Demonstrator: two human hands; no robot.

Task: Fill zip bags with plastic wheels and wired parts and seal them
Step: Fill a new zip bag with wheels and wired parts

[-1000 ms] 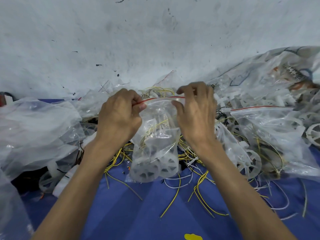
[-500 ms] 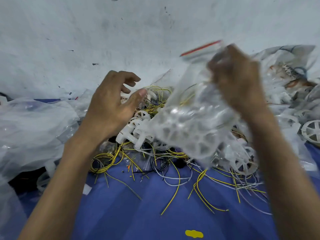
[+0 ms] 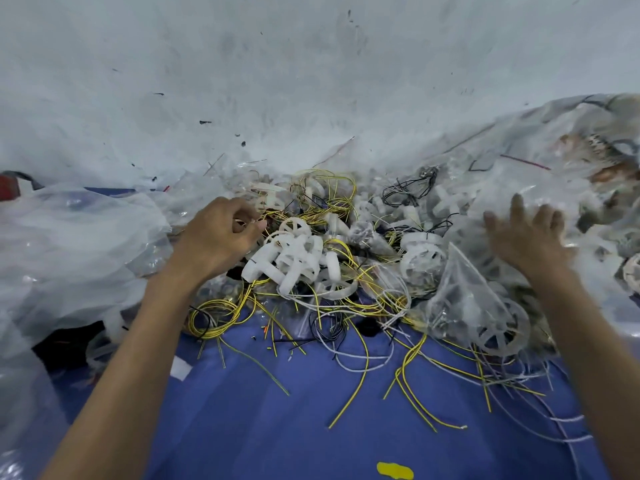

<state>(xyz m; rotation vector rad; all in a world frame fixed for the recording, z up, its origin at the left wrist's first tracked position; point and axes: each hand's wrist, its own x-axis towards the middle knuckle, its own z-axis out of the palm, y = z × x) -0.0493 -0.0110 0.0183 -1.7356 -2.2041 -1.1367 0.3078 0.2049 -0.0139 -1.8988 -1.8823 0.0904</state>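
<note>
Zip bag [image 3: 464, 306], right side of blue cloth [image 3: 277, 427]: plastic wheels [image 3: 502, 337]. Right hand [image 3: 530, 237] spread nearby; left hand [image 3: 218, 237] curled in loose wheel-and-wire pile [image 3: 311, 261], grasp unclear.

Filled zip bag no longer in hand. Right hand [image 3: 530, 237], which had swung it up and rightward, is now spread, fingers straight, over the bag heap [image 3: 571, 188] at the right edge of the desk [image 3: 263, 427]. Left hand [image 3: 218, 237] has let go of the zip strip and dropped to the wire-and-wheel pile [image 3: 304, 251], fingers curled; grip unclear.

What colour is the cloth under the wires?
The cloth is blue, clearest in the head view.
</note>
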